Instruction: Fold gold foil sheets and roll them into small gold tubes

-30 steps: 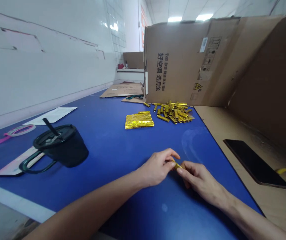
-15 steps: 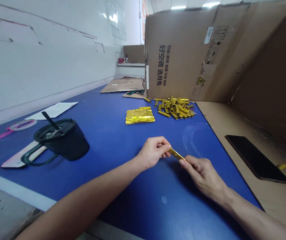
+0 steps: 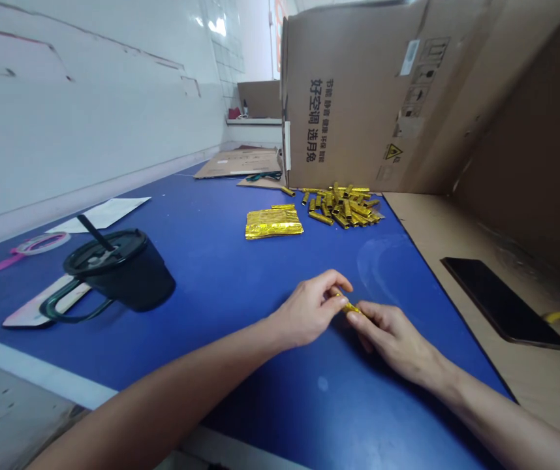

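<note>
A small gold foil strip is pinched between the fingertips of my left hand and my right hand. Most of it is hidden by my fingers, so its full length does not show. Both hands rest low over the blue work mat. Beyond them lies a loose pile of short gold foil tubes, with one tube apart at its left. Left of the pile sits a flat stack of crinkled gold foil.
A black lidded tumbler with a straw and handle stands at the left, near a tape roll and a paper sheet. A large cardboard box walls the far side. A black tablet lies on cardboard at the right.
My hands have drawn closer together than half a second ago, and the strip, then showing at full length between them, is now mostly hidden in my fingers. The view has tilted slightly.
</note>
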A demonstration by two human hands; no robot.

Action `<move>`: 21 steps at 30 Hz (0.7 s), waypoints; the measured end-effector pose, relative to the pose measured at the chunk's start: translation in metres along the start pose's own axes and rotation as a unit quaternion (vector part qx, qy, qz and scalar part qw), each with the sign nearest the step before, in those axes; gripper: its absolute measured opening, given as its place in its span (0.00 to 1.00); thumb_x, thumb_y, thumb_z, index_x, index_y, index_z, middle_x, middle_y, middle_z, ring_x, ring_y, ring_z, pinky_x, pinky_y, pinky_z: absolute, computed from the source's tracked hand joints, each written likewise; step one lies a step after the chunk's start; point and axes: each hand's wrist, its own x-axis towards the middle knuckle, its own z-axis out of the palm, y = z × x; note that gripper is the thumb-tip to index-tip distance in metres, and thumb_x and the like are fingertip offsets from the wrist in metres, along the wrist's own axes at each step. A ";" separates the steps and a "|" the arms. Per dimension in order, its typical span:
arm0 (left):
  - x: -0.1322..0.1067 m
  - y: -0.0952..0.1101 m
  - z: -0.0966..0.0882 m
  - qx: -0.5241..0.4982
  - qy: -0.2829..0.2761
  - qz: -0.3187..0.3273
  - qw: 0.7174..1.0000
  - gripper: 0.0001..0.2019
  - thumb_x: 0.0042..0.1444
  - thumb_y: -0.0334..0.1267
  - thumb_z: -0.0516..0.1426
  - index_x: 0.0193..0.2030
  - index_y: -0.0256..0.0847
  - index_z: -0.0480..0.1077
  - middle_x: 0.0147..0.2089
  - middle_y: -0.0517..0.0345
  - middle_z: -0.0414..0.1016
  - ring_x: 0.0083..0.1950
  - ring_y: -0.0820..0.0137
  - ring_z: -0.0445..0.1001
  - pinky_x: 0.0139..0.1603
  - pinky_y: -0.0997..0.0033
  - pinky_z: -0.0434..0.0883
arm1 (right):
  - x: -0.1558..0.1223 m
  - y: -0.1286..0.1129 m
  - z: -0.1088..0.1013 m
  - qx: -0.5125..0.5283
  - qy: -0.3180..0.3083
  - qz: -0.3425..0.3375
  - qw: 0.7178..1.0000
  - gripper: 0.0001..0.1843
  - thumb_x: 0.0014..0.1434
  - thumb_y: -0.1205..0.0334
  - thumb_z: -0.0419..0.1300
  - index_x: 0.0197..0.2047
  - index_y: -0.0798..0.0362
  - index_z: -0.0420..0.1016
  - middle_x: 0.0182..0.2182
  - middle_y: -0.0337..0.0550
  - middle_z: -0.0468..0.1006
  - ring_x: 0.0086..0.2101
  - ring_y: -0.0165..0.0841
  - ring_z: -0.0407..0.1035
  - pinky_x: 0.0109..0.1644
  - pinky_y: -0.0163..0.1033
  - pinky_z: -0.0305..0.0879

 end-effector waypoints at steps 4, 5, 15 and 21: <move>-0.002 0.002 0.003 0.024 -0.038 -0.022 0.999 0.09 0.53 0.40 0.50 0.28 0.37 0.64 0.24 0.63 0.65 0.27 0.76 0.62 0.27 0.78 0.59 | -0.001 0.001 0.002 0.002 0.043 -0.018 0.999 0.19 0.58 0.51 0.46 0.21 0.52 0.57 0.17 0.31 0.52 0.19 0.25 0.48 0.22 0.32 0.48; -0.002 0.002 0.002 0.026 -0.047 -0.023 0.998 0.11 0.54 0.40 0.50 0.26 0.37 0.64 0.23 0.64 0.64 0.26 0.76 0.62 0.26 0.78 0.58 | -0.001 0.000 0.002 0.000 0.042 -0.020 0.999 0.18 0.59 0.51 0.46 0.22 0.52 0.58 0.17 0.31 0.52 0.19 0.25 0.48 0.22 0.32 0.48; 0.000 0.004 -0.005 0.010 -0.088 -0.014 0.996 0.11 0.53 0.38 0.51 0.22 0.36 0.64 0.20 0.65 0.63 0.23 0.78 0.60 0.24 0.79 0.56 | -0.003 -0.006 -0.002 0.006 -0.039 -0.002 0.999 0.19 0.59 0.50 0.44 0.25 0.53 0.62 0.15 0.31 0.53 0.17 0.24 0.48 0.18 0.31 0.47; 0.009 -0.001 -0.016 -0.009 -0.039 -0.034 0.999 0.12 0.53 0.42 0.51 0.24 0.36 0.64 0.18 0.65 0.63 0.19 0.79 0.57 0.20 0.80 0.54 | -0.001 -0.006 -0.004 -0.062 0.020 -0.007 0.998 0.21 0.59 0.50 0.43 0.21 0.53 0.60 0.15 0.32 0.53 0.17 0.25 0.49 0.21 0.32 0.47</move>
